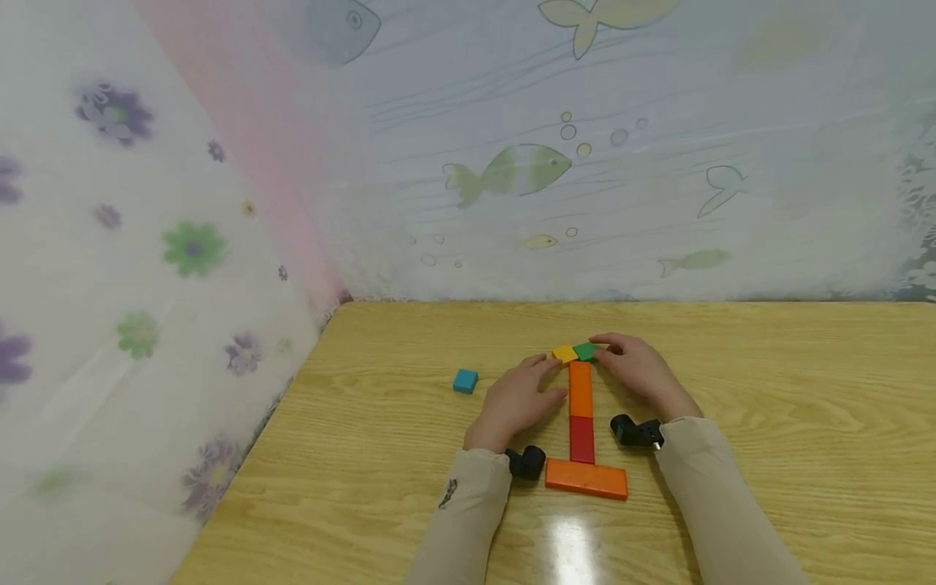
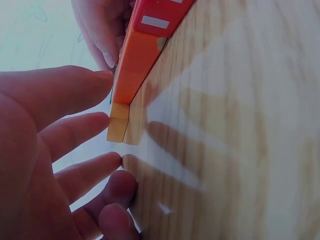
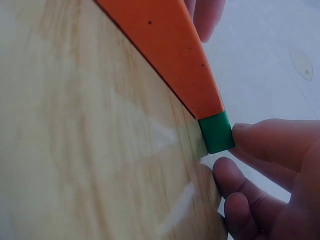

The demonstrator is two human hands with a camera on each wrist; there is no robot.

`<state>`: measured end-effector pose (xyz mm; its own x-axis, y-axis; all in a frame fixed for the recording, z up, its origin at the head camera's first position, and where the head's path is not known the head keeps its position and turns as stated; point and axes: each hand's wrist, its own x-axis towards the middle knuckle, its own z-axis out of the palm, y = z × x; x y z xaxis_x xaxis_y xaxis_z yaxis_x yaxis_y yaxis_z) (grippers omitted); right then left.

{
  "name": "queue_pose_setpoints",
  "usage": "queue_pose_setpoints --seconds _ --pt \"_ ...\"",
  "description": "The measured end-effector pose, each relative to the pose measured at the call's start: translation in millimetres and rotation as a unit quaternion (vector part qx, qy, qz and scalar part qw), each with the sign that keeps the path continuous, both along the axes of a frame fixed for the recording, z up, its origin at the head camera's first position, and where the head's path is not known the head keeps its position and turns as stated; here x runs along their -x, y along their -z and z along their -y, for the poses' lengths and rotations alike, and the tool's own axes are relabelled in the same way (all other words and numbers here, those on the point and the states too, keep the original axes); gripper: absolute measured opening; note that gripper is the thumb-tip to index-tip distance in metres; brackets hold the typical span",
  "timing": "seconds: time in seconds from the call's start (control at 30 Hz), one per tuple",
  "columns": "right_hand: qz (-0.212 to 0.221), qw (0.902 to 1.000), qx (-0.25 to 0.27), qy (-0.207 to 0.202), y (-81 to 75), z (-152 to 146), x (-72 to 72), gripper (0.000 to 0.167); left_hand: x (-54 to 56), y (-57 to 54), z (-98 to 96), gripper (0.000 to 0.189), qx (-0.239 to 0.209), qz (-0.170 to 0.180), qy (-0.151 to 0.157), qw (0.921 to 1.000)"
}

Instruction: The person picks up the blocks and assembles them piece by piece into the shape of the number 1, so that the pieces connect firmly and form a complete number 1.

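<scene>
Two hands, right hand (image 1: 639, 372) touching green block (image 1: 585, 351)

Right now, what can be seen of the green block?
The green block is a small, flat, square piece, plain matte green, looking like painted wood. It lies flat on the table at the far end of the orange bar, beside the yellow block, seemingly touching it. In the right wrist view it butts against the bar's end. The right hand touches its outer side with a fingertip; its fingers are not curled round it.

left hand (image 2: 55, 150), yellow block (image 2: 118, 128) — touching
</scene>
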<state>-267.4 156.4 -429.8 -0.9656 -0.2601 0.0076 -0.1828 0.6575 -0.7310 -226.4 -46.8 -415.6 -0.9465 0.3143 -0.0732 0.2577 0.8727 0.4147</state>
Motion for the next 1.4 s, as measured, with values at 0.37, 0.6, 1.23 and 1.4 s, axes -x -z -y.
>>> queue_pose_setpoints --seconds 0.37,0.6,1.23,1.4 --pt "0.006 1.0 -0.001 -0.004 0.2 -1 0.6 0.039 0.9 1.5 0.2 0.047 -0.031 0.01 -0.021 0.9992" --pt "0.002 1.0 -0.005 -0.002 -0.5 -1 0.4 0.039 -0.3 2.1 5.4 0.047 -0.105 0.03 -0.048 0.9928" --pt "-0.004 1.0 -0.002 -0.006 1.4 -1 1.4 0.038 1.5 -9.5 26.8 0.028 -0.163 0.05 -0.086 0.9816" --pt "-0.005 1.0 -0.001 -0.005 0.2 -1 1.0 0.039 0.7 -13.3 36.5 0.028 -0.161 0.07 -0.11 0.9784"
